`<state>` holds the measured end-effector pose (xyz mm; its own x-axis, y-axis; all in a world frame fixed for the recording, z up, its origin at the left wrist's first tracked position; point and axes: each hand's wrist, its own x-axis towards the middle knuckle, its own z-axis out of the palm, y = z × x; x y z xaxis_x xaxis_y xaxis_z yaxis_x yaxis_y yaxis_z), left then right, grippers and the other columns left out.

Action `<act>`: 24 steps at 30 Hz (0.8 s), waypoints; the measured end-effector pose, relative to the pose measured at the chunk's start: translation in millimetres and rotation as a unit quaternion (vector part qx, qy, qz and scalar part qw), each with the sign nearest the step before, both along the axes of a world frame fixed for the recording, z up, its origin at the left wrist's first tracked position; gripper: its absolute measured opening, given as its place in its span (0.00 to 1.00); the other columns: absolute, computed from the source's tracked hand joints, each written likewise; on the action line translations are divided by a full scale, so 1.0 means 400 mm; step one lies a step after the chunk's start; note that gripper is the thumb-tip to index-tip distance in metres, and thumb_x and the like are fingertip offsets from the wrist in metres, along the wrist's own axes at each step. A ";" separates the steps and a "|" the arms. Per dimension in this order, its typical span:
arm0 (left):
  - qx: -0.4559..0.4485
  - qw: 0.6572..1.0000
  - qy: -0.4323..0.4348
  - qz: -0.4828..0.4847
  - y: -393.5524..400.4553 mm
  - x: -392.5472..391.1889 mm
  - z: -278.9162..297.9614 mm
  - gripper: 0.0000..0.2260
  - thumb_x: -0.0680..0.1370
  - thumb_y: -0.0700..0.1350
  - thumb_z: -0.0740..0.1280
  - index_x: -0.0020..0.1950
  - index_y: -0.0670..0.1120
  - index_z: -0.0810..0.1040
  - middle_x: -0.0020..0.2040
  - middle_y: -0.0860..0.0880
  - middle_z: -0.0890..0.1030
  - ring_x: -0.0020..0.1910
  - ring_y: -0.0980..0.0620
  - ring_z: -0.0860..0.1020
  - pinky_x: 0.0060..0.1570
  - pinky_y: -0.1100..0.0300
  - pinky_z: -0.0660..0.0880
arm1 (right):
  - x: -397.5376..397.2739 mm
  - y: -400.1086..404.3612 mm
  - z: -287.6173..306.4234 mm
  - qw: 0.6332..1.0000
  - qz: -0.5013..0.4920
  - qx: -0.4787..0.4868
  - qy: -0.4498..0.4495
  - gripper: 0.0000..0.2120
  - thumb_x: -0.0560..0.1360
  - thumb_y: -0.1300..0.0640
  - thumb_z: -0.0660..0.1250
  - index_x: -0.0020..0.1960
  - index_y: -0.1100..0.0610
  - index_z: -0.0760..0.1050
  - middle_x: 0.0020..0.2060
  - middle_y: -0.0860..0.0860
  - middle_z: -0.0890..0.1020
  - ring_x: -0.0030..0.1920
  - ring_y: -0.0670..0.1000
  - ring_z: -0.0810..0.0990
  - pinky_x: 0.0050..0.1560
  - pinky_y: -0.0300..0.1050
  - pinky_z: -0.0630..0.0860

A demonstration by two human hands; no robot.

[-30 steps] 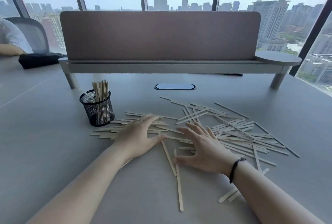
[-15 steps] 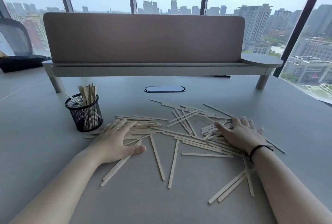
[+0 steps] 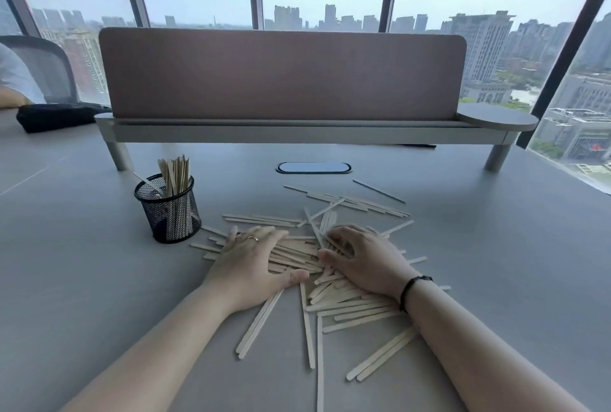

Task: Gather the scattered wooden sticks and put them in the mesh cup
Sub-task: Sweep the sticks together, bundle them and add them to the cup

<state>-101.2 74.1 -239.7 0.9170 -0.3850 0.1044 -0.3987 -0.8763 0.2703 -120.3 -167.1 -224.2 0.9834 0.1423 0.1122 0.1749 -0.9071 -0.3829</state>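
The mesh cup (image 3: 168,212) stands on the bench (image 3: 72,279), left of the pile of wooden sticks (image 3: 299,254), with several sticks upright inside it. The left hand (image 3: 251,261) and right hand (image 3: 365,261) rest side by side on the pile. Behind stands a raised shelf with partition (image 3: 281,77).

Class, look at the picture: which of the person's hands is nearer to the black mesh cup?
The left hand. It rests on the stick pile just right of the mesh cup and nearer the person; the right hand lies farther right, beyond the left.
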 end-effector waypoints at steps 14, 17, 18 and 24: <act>0.038 0.998 0.040 -0.038 0.003 -0.016 0.021 0.49 0.62 0.85 0.54 0.78 0.64 0.57 0.83 0.52 0.54 0.82 0.52 0.48 0.78 0.46 0.37 | -0.140 -0.178 0.010 0.981 0.065 -0.099 0.153 0.59 0.52 0.15 0.61 0.73 0.27 0.35 0.79 0.42 0.37 0.76 0.44 0.28 0.77 0.56 0.33; 0.034 0.997 0.058 -0.030 -0.002 -0.020 0.024 0.48 0.62 0.84 0.55 0.79 0.64 0.56 0.83 0.53 0.52 0.82 0.52 0.47 0.78 0.48 0.40 | -0.122 -0.096 0.006 0.989 0.060 -0.097 0.096 0.56 0.55 0.14 0.57 0.76 0.30 0.39 0.80 0.43 0.39 0.77 0.45 0.31 0.77 0.57 0.33; 0.033 0.997 0.060 -0.028 -0.003 -0.023 0.024 0.48 0.63 0.84 0.55 0.79 0.64 0.56 0.83 0.54 0.52 0.82 0.52 0.47 0.79 0.49 0.41 | -0.115 -0.070 0.006 0.990 0.056 -0.094 0.084 0.55 0.56 0.14 0.55 0.77 0.31 0.40 0.80 0.44 0.40 0.78 0.45 0.32 0.77 0.57 0.33; 0.026 0.998 0.052 -0.017 0.000 -0.029 0.022 0.44 0.68 0.81 0.47 0.80 0.61 0.57 0.83 0.54 0.54 0.82 0.53 0.49 0.79 0.51 0.43 | -0.086 0.057 0.003 0.997 0.028 -0.063 0.016 0.47 0.63 0.17 0.53 0.77 0.36 0.51 0.81 0.48 0.52 0.80 0.49 0.41 0.78 0.59 0.38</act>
